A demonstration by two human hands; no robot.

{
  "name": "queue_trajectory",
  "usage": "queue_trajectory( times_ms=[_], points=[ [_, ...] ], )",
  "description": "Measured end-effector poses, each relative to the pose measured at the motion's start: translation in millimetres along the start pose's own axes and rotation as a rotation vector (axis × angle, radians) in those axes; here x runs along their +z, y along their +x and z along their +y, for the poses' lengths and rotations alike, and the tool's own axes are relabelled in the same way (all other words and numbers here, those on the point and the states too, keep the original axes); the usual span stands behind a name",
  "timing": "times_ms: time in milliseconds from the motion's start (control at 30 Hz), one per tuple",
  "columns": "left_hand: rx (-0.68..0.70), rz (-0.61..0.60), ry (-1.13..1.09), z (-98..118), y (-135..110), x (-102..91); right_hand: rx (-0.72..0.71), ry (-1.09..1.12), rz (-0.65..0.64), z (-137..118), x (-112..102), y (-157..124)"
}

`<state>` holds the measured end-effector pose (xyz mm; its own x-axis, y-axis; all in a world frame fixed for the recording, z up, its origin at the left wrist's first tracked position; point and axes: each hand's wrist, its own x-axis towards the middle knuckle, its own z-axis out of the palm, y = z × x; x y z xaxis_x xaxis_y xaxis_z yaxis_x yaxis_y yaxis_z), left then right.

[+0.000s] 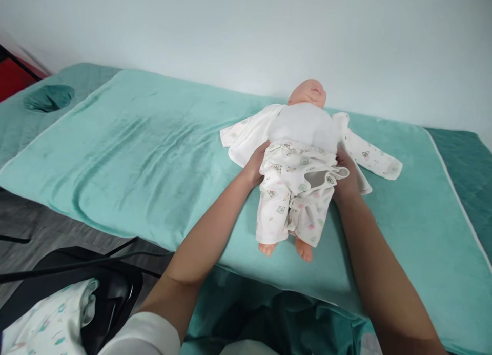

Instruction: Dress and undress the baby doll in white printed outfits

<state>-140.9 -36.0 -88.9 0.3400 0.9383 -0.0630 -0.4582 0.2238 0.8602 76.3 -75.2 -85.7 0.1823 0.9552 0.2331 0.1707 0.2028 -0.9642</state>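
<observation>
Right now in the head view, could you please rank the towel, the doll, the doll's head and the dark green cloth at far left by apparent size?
1. towel
2. doll
3. dark green cloth and doll's head: similar, too close to rank.
</observation>
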Motion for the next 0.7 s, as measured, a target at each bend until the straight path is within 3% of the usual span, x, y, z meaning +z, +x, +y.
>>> queue_trajectory(
  times_ms=[67, 167, 233, 333, 700],
  points=[
    [0.065, 0.024, 0.131, -3, -1, -4.9, 0.014, 0.034, 0.020, 3, -1, -2],
    [0.194, 0.189, 0.337, -5, -4, -12.2, 0.026, 0.114, 0.170, 13, -3, -3],
    [0.269, 0.279, 0.391, -4, -7, -14.9, 0.006, 0.140, 0.272, 19, -4, -4],
    [0.332, 0.314, 0.433, 1, -11, -15.4, -0.068, 0.120, 0.331, 19, -4, -8],
    [0.656, 0.102, 0.741, 8, -14, -18.6, -0.146, -0.001, 0.050, 1, -18, -18]
  ],
)
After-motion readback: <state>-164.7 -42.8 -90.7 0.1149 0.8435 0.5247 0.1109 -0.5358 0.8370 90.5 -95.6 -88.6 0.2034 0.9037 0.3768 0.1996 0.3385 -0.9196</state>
